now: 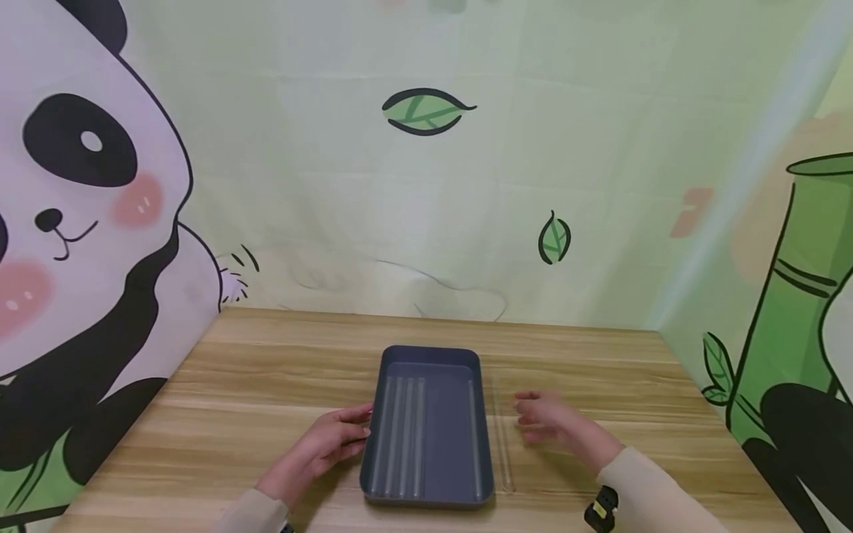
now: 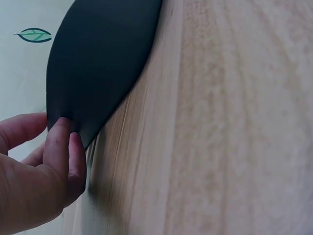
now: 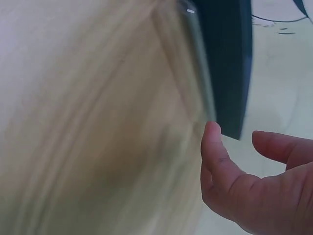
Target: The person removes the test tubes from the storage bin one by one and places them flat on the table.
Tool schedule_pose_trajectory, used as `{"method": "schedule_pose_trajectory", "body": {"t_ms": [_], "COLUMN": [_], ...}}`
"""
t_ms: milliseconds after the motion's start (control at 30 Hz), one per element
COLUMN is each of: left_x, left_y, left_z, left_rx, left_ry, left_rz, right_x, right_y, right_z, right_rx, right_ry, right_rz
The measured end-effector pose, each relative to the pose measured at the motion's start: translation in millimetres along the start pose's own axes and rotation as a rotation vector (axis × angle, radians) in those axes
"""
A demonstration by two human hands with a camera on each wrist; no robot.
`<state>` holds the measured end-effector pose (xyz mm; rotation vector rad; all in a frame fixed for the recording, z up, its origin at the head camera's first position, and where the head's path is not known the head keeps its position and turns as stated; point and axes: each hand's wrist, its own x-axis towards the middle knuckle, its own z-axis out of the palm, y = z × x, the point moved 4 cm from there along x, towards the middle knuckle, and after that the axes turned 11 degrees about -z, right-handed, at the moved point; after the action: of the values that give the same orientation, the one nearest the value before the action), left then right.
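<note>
A dark blue-grey rectangular tray (image 1: 448, 444) lies on the table in the head view. Inside it, several clear tubes (image 1: 398, 444) line up along the left side, and one clear tube (image 1: 474, 444) lies by the right wall. My left hand (image 1: 331, 442) is at the tray's left side; in the left wrist view its fingertips (image 2: 61, 125) rest on the outer wall. Another clear tube (image 1: 503, 444) lies on the table just right of the tray, lengthwise beside it. My right hand (image 1: 556, 426) hovers to the right of that tube, fingers loosely spread and holding nothing.
The wood-grain table (image 1: 266, 377) extends around the tray. A printed cloth backdrop (image 1: 320, 163) with a panda and leaves rises behind the table and along both sides. A black and yellow device (image 1: 602, 509) sits at the right wrist.
</note>
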<state>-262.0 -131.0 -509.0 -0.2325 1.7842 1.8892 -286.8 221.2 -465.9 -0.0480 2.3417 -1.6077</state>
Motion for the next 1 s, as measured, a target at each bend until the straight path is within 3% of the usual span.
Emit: {"method": "schedule_pose_trajectory", "body": {"t_ms": [367,733,1000], "left_x": [1.1,2.5,2.7], "left_y": [-2.0,-1.6,-2.6], "left_z": [-1.3,-1.9,-1.4], "left_rx": [-0.005,-0.001,0.003], "left_ry": [-0.004,-0.017,-0.014], "left_rz": [0.001,0.007,0.007], "right_x": [-16.4,-25.5,-25.4], "right_y": [-35.2,-51.8,-54.5], "right_z": [-18.7,-3.2,13.1], "right_rx": [0.072,0.124,0.135], "right_ry": [-0.046,-0.176,-0.204], "right_rz": [-0.037,-0.032,-0.017]}}
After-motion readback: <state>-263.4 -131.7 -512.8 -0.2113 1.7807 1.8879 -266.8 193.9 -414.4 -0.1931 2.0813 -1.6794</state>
